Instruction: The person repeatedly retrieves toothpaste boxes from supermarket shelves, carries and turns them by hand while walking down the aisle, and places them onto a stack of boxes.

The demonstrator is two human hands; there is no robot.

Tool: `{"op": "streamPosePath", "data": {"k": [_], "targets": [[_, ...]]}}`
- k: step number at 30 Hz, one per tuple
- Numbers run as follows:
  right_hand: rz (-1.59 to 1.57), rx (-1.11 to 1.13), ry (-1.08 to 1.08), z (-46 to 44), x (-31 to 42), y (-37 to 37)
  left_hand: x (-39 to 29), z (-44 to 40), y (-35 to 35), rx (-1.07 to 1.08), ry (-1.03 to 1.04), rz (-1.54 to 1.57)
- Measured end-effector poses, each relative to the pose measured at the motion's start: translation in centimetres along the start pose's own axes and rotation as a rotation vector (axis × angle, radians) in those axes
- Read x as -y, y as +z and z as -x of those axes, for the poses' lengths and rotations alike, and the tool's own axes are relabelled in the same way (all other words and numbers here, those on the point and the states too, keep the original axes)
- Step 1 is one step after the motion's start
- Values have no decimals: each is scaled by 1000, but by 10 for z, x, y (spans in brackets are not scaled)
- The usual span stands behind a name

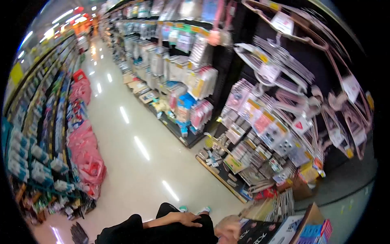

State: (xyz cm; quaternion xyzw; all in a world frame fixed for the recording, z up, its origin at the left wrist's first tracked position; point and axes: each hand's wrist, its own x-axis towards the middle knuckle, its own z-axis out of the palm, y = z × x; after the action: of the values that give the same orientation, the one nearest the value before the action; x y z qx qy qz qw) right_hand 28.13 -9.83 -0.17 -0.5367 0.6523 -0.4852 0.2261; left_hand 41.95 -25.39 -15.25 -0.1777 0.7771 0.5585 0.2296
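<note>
My left hand (188, 219) lies flat on my dark-clothed leg, holding nothing, with its fingers stretched out. Low in the view, my right hand (228, 228) is smeared by motion beside a black printed carton (258, 232). Whether it touches the carton or holds anything cannot be made out. Right of that carton stands a white box (287, 228), with a blue and pink package (319, 232) in an open cardboard box. Thin pale hangers (285, 203) stand just behind the boxes.
A shop aisle floor (134, 171) runs away ahead. Along the left shelves (40, 134) lie pink plastic bags (86, 150). Packaged goods hang on the right shelving (178, 69), with clothes hangers (280, 61) nearer. A low shelf edge (221, 179) borders the floor.
</note>
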Motion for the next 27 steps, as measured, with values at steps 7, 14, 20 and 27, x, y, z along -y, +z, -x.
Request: {"op": "streamPosePath", "data": {"k": [7, 14, 20, 27], "targets": [[-50, 815, 168, -14, -72, 65, 75, 60, 6, -647, -14, 333], [-166, 1113, -1, -80, -105, 115, 69, 93, -46, -1098, 192, 430], [-450, 1393, 247, -135, -93, 190, 51, 115, -119, -1079, 313, 524], [-638, 1316, 470, -169, -129, 280, 108, 166, -174, -1362, 171, 453]]}}
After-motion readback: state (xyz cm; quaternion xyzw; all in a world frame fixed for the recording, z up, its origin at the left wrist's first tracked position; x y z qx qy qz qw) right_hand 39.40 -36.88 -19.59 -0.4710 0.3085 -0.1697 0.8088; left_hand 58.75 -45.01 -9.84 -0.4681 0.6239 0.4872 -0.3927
